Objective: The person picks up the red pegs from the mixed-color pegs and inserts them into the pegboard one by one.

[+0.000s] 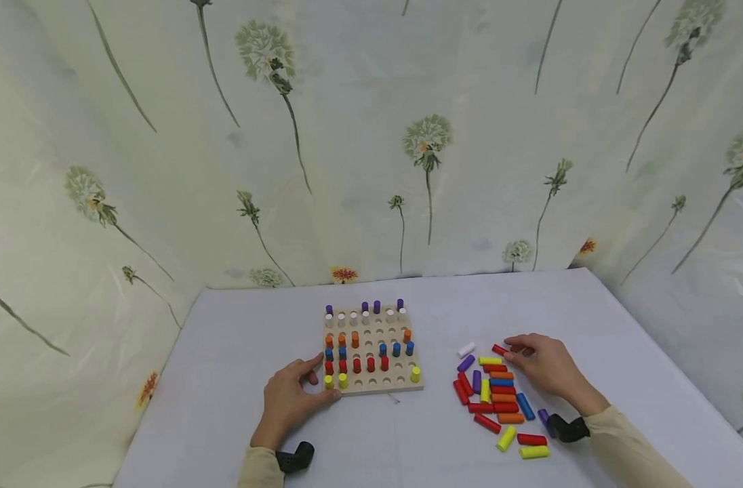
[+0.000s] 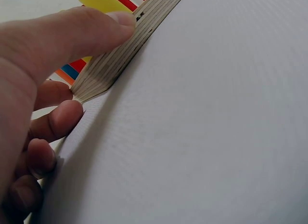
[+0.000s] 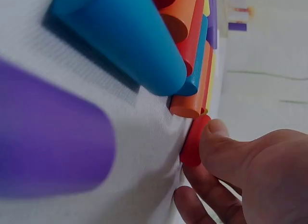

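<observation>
A wooden pegboard [image 1: 379, 391] lies flat on the table, with rows of upright pegs: purple at the back, then white, orange, blue, red and yellow in front. Several of its holes have no peg. My left hand [image 1: 293, 398] holds the board's front left corner; in the left wrist view the thumb [image 2: 108, 29] presses the layered front edge and the fingers curl by the left side. At the far side of the loose pegs, my right hand [image 1: 545, 366] pinches a red peg [image 3: 194, 142] between thumb and fingers, low over the cloth.
Loose red, orange, blue, yellow and purple pegs lie right of the board, many side by side in a column; a white peg [image 1: 466, 350] lies at their far left. A blue peg [image 1: 525, 407] and a purple peg [image 1: 543, 417] lie near my right wrist. Flowered cloth [image 1: 371, 169] hangs behind.
</observation>
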{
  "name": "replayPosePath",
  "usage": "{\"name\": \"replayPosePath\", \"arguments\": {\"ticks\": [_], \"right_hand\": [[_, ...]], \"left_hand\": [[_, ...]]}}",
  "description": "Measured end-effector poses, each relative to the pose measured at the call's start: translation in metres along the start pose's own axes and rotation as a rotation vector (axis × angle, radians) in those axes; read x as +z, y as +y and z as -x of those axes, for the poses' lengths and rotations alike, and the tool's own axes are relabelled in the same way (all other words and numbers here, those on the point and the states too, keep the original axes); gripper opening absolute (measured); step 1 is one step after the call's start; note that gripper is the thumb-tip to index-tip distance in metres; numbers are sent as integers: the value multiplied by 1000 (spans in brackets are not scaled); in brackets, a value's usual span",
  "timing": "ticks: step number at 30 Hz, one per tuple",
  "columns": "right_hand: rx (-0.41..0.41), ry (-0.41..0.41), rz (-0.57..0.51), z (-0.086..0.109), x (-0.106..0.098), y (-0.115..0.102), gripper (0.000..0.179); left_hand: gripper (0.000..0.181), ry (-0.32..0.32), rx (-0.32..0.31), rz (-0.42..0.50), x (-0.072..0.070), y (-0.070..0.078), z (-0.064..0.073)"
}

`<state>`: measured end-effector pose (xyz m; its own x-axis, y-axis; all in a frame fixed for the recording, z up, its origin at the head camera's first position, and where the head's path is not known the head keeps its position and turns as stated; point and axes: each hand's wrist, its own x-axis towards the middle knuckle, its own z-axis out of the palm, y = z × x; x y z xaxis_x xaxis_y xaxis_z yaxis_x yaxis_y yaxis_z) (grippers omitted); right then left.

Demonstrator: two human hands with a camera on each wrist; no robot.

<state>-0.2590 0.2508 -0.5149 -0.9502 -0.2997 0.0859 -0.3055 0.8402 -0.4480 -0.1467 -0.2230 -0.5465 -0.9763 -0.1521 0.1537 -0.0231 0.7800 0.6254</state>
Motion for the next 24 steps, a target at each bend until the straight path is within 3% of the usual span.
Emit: {"name": "replayPosePath", "arguments": {"ticks": [11, 14, 19, 24], "right_hand": [[2, -26, 0, -11, 6, -1, 31], [45, -81, -94, -9, 5, 8, 34], [169, -212, -349, -7, -3, 28, 50], [216, -252, -575, -7, -12, 45, 50]], "left_hand": [[77, 10, 22, 4, 1, -3, -1], [77, 8, 29, 0, 1, -3, -1], [77, 15, 36, -7, 1, -3, -1], [77, 8, 19, 5, 0, -3, 0]]}}
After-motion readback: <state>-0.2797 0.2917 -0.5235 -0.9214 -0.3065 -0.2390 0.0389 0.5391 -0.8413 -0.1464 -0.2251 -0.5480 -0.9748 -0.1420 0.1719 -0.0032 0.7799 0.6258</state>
